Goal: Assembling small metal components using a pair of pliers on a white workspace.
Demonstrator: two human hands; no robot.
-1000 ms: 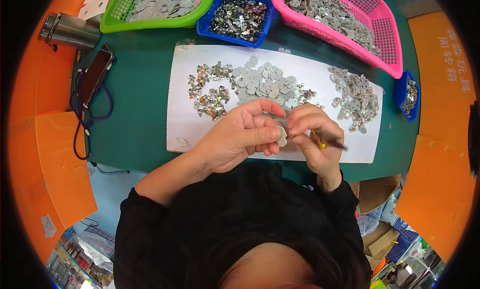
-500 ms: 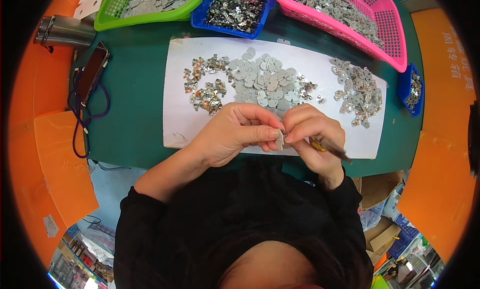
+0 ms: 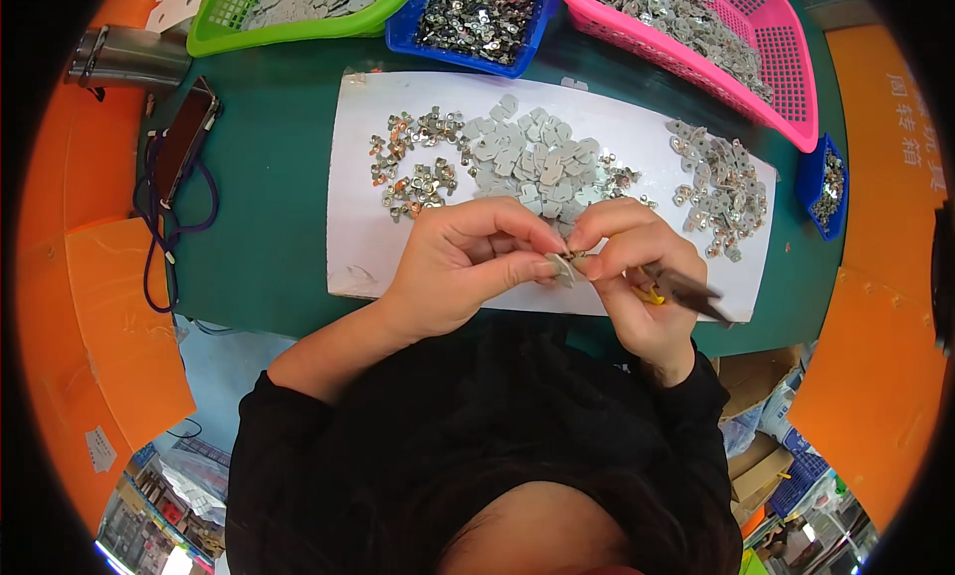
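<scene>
While both hands work just inside the near edge of the white board, the left hand pinches a small grey plate between thumb and forefinger, its other fingers curled. The right hand is nearly closed, its fingertips pinched at the plate's right side; whether they grip a smaller piece I cannot tell. Its curled fingers also hold a yellow-handled hand tool, whose dark end reaches the board's near edge.

Most open room on the green worktop lies toward the left edge, between the smartphone and the board. Only narrow strips show along the near edge and before the green basket, blue bin and pink basket at the far edge.

Compared with half a second ago, the plate has tipped from upright to a flatter slant, and the tool's end reaches farther right.
</scene>
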